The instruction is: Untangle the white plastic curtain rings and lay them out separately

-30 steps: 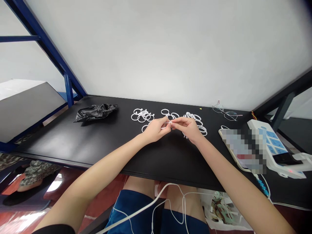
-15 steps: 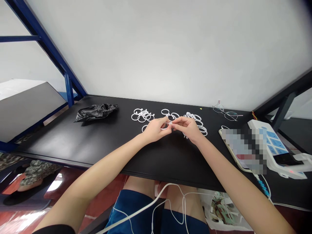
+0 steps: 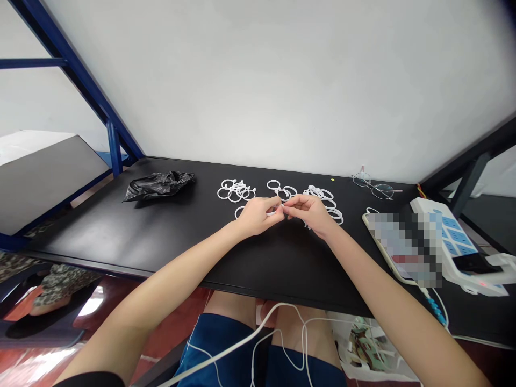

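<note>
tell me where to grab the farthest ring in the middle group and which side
Probably the far-left rim of the ring, pinched from above: it looks flat on the table, that arc open, while other rings crowd its near-right.

"Where does your view come from?"

"From my own head; I wear the one camera, above the near side of the black table (image 3: 193, 226)."

"Facing which way?"

"Forward and down across the table: the pale wall (image 3: 258, 97) rises past its far edge, and my lap (image 3: 226, 344) shows below its near edge."

"How close?"

"Within arm's reach of my left hand (image 3: 260, 215) and right hand (image 3: 310, 212), mid-view over the table, yet wide enough to catch the blue frame (image 3: 86, 97) at its left and the dark beam (image 3: 463, 159) at its right."
</note>
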`<state>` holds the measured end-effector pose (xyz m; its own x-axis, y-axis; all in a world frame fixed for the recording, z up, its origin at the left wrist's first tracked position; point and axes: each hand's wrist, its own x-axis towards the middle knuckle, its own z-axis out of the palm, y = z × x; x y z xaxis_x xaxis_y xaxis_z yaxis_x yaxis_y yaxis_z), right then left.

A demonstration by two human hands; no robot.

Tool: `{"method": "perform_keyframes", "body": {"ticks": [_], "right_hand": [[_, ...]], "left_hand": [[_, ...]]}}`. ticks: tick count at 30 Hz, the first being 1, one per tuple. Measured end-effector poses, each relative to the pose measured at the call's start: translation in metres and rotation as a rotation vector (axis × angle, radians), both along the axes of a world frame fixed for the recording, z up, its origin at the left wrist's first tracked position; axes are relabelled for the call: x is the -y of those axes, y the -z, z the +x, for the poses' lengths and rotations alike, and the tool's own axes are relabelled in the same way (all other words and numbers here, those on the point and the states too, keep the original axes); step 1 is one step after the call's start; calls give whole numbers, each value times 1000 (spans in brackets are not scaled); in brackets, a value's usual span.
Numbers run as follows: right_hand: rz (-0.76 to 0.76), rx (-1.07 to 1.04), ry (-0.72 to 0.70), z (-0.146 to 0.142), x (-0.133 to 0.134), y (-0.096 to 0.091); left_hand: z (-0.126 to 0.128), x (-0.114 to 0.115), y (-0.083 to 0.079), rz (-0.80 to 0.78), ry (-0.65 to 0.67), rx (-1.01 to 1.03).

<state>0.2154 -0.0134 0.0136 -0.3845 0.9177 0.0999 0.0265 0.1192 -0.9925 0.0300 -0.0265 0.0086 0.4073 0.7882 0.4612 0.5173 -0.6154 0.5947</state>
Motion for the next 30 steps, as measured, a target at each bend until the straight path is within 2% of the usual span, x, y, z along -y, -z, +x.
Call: {"method": "perform_keyframes", "body": {"ticks": [30], "right_hand": [[-26, -9, 32, -3, 3, -1]], "left_hand": [[1, -2, 5, 20, -19, -31]]}}
